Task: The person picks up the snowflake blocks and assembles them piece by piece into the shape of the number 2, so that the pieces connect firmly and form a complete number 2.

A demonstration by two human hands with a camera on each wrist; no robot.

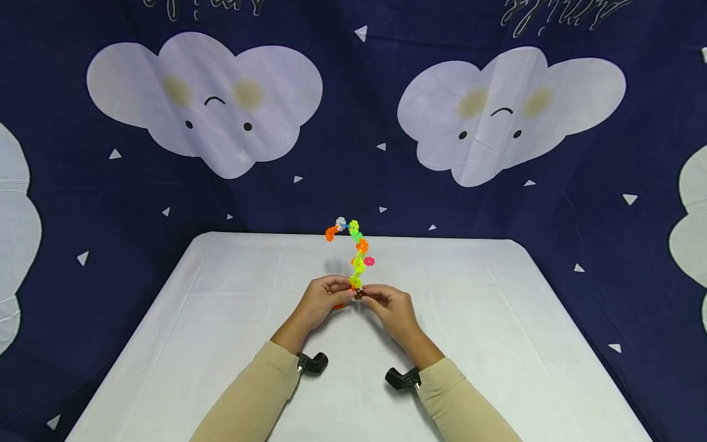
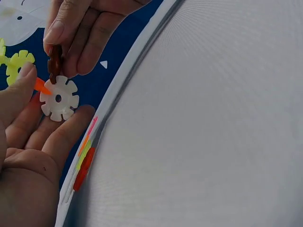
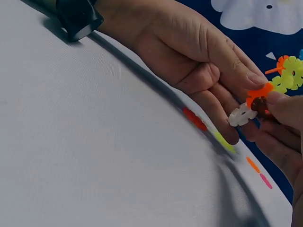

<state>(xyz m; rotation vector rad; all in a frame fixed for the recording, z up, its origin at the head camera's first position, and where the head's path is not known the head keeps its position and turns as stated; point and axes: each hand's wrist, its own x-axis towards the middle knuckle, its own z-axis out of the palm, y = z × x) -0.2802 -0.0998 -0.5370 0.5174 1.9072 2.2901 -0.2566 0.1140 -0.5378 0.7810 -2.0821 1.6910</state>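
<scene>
Both hands meet over the middle of the table. My left hand (image 1: 317, 302) pinches the lower end of a chain of notched plastic snowflake discs (image 1: 361, 245), by an orange disc (image 3: 259, 97). A white disc (image 2: 69, 101) joins that end, its centre hole showing in the left wrist view. My right hand (image 1: 394, 308) pinches a brown disc (image 2: 55, 66) between thumb and fingers, right at the white disc's rim. Above the hands the chain stands up through yellow, orange and green discs, then bends left to a white and an orange one.
Several loose discs lie on the white table (image 1: 221, 368): a red one (image 3: 194, 118), a yellow one (image 3: 224, 142), an orange one (image 3: 253, 164) and a pink one (image 3: 266, 181). A dark blue cloth (image 1: 353, 123) with clouds hangs behind. Black cameras (image 1: 313, 363) sit on both wrists.
</scene>
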